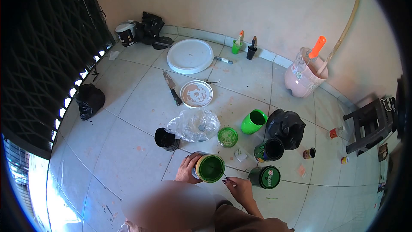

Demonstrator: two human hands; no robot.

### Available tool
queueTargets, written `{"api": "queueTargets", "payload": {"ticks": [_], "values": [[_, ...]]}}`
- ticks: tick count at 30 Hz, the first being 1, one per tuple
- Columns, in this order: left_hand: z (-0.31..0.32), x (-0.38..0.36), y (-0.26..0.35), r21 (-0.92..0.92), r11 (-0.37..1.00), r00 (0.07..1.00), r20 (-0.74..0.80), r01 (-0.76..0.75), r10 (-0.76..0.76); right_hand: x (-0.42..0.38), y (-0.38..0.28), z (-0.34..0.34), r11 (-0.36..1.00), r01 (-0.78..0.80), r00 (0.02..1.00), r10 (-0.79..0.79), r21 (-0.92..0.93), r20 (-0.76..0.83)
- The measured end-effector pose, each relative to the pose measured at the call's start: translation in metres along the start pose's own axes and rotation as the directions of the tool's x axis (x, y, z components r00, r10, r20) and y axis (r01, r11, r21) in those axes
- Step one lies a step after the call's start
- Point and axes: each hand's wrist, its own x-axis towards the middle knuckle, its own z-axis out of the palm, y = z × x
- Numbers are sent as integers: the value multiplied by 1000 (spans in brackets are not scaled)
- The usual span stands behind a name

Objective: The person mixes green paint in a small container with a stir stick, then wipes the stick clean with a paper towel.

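Note:
My left hand (187, 168) is wrapped round the side of an open can (210, 168) with green paint inside. At the can's right rim, my right hand (238, 189) pinches a thin dark stick (225, 175) whose tip reaches the can's mouth. Just right of that hand stands a dark green lidded jar (265, 177). Behind it is an open black container (269, 149). A green lid (227, 137) lies beyond the can, beside clear plastic wrap (195, 124) and a black cup (166, 139). An open bright green container (254, 122) leans nearby.
Farther off lie a knife (172, 88), a white lid (196, 94) and a larger white lid (190, 56). Brushes in small cups (252, 51) stand by the wall. A pink bucket (302, 75), a black bag (286, 129) and a dark stool (370, 124) are at the right.

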Motion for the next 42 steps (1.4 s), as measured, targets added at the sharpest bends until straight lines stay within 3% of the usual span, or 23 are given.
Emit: {"api": "queueTargets", "payload": {"ticks": [5, 11, 14, 17, 23, 26, 29, 38, 42], "values": [[-8, 3, -2, 69, 997, 999, 27, -28, 26, 5, 16, 11, 987, -50, 998, 53, 150, -22], [-6, 1, -2, 102, 995, 999, 40, -16, 12, 5, 30, 23, 988, -44, 999, 39, 146, 33], [-8, 1, -2, 128, 992, 999, 51, 6, -12, 8, 24, 17, 1000, 25, 999, -25, -5, 33], [-8, 1, -1, 117, 993, 998, 44, 32, -37, 17, -11, -9, 928, 205, 967, -242, -313, -84], [-9, 2, 0, 51, 996, 997, 15, 78, -79, 34, -51, -39, 767, 451, 866, -499, -456, 17], [-12, 3, 3, 33, 995, 996, 3, 91, -91, 38, -59, -49, 708, 531, 843, -497, -464, 206], [-13, 5, 5, 35, 994, 995, 9, 101, -101, 43, -65, -54, 716, 530, 847, -474, -455, 241], [-12, 6, 2, 40, 995, 995, 15, 96, -97, 42, -54, -56, 799, 464, 881, -461, -382, 105], [-11, 6, 4, 65, 994, 995, 36, 87, -90, 39, -62, -66, 827, 435, 899, -418, -357, 128]]}}
